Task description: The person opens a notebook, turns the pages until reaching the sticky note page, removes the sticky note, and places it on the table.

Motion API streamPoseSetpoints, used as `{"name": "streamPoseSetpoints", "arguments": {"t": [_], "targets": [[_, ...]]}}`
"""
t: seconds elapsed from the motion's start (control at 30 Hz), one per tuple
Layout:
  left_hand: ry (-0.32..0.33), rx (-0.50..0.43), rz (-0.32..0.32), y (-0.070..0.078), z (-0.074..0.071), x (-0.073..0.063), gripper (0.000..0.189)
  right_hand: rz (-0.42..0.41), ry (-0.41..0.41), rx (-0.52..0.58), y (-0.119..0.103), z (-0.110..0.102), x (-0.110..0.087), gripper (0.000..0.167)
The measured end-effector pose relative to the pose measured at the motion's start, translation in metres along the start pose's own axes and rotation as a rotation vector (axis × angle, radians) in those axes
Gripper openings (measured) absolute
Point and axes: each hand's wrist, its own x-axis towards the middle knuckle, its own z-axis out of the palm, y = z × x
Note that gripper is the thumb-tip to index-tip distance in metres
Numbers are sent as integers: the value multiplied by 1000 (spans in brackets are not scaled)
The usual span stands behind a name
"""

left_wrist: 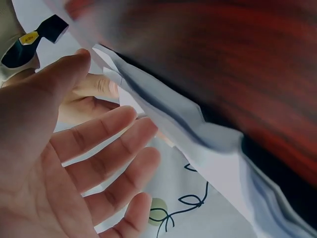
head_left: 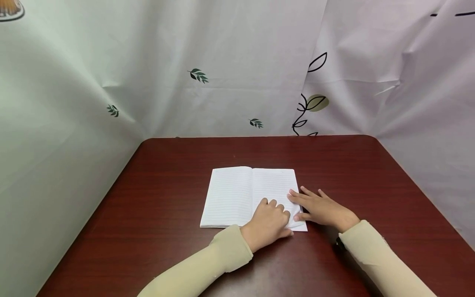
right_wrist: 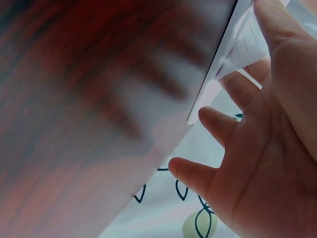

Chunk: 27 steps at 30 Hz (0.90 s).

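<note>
An open notebook [head_left: 231,194] with lined white pages lies on the dark red-brown table. My left hand [head_left: 269,222] is over the lower part of its right page, fingers bent a little. In the left wrist view that hand's fingers [left_wrist: 111,183] are loosely bent, with nothing between them and the thumb. My right hand [head_left: 322,208] touches the right page's outer edge with spread fingers, thumb near the lower corner. Between that thumb and the forefinger the page corner [right_wrist: 247,47] bends upward. The left hand partly hides the page's lower edge.
The table [head_left: 167,185] has a glossy wood-grain top. White cloth [head_left: 237,103] with printed leaves hangs behind it and along both sides. A dark band [head_left: 340,243] shows at the right sleeve's cuff.
</note>
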Motion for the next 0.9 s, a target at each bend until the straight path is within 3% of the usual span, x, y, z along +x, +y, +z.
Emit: {"name": "streamPoseSetpoints", "arguments": {"t": [0.13,0.43,0.77,0.9], "targets": [[-5,-7,1,1,2,1,35,0,-7,8,0,0,1,63],[56,-7,8,2,5,0,11,6,-18,15,-2,-1,2,63],[-28,-14,-63,4,2,0,4,2,-27,30,-5,-6,2,69],[-33,-9,-71,4,3,0,3,5,-42,39,-4,-8,2,71]]}}
